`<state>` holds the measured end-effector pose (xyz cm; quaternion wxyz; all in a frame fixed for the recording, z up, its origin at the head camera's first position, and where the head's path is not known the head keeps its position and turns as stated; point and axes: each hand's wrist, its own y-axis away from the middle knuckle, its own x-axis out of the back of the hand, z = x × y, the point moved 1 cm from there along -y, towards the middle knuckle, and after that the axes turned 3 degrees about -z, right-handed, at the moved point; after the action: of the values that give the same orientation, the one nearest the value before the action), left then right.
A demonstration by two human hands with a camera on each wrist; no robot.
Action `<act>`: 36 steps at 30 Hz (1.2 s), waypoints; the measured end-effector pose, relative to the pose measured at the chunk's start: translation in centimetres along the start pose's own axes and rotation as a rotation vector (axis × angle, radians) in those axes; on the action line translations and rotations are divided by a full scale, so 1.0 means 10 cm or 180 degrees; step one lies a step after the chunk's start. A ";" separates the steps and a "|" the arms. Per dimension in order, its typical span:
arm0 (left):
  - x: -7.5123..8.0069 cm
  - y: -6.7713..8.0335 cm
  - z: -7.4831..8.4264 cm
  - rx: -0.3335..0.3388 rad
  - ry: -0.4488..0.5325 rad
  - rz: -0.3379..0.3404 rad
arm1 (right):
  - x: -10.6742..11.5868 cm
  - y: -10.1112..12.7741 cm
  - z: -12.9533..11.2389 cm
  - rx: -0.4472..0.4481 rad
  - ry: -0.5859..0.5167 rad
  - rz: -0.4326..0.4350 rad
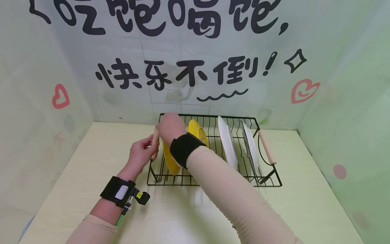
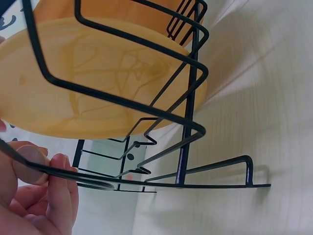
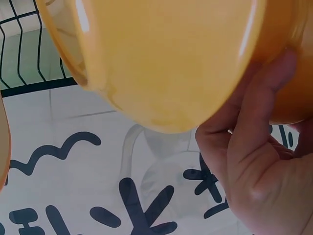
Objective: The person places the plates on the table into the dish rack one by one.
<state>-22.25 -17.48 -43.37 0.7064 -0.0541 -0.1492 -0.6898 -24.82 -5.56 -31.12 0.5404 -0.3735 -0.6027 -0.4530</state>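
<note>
A black wire dish rack (image 1: 210,117) stands on the table. My left hand (image 1: 141,152) grips the wooden handle (image 1: 155,135) at its left end; in the left wrist view the fingers curl round the handle's round end (image 2: 30,169). My right hand (image 1: 172,127) holds the upper edge of the leftmost yellow plate (image 1: 170,159), which stands on edge in the rack. Its fingers reach between that plate and a second yellow dish (image 3: 166,63), seen in the right wrist view. In the head view my right wrist and sleeve partly hide both yellow dishes.
Two white plates (image 1: 228,142) stand upright in the rack's right half. Another wooden handle (image 1: 267,147) is on the right end. The pale tabletop (image 1: 304,200) is bounded by light walls, with a lettered sheet (image 1: 179,44) behind the rack.
</note>
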 end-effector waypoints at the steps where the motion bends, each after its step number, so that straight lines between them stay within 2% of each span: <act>1: 0.00 0.00 0.00 -0.0015 -0.0007 0.0008 | 0.00 0.01 -0.01 -0.0083 -0.0221 0.0011; 3: 0.00 0.01 -0.01 -0.0037 -0.0029 0.0016 | 0.00 0.02 -0.02 -0.0195 -0.0478 0.0026; 7: 0.00 0.01 -0.01 -0.0040 -0.0023 0.0015 | 0.02 0.04 0.00 -0.0230 -0.0467 -0.0027; 12: 0.00 -0.01 -0.01 0.0000 0.0038 0.0010 | 0.06 0.03 0.08 -0.0055 -0.0129 -0.0101; 13: 0.00 -0.02 -0.01 0.0007 0.0054 0.0012 | 0.07 0.02 0.09 0.0015 0.0052 -0.0135; 15: 0.01 -0.02 0.00 0.0010 0.0055 0.0017 | 0.08 0.01 0.12 0.0013 0.0171 -0.0189; 20: 0.01 -0.01 0.01 -0.0007 0.0063 0.0028 | 0.10 -0.01 0.16 -0.0339 -0.0110 -0.0253; 23: 0.01 0.00 0.02 -0.0019 0.0061 0.0036 | 0.11 -0.02 0.17 -0.0431 -0.0101 -0.0232; 28: 0.00 -0.01 0.01 -0.0049 0.0054 0.0035 | 0.12 -0.02 0.20 -0.0461 0.0076 -0.0219; 33: -0.01 -0.02 -0.01 -0.0010 0.0075 0.0022 | 0.13 -0.02 0.22 -0.0569 0.0013 -0.0241; 36: -0.01 -0.02 -0.02 0.0015 0.0073 0.0011 | 0.12 -0.02 0.22 -0.0524 0.0030 -0.0256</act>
<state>-22.40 -17.48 -43.59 0.7094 -0.0448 -0.1426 -0.6888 -25.86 -3.57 -29.95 0.4920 -0.3900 -0.5753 -0.5242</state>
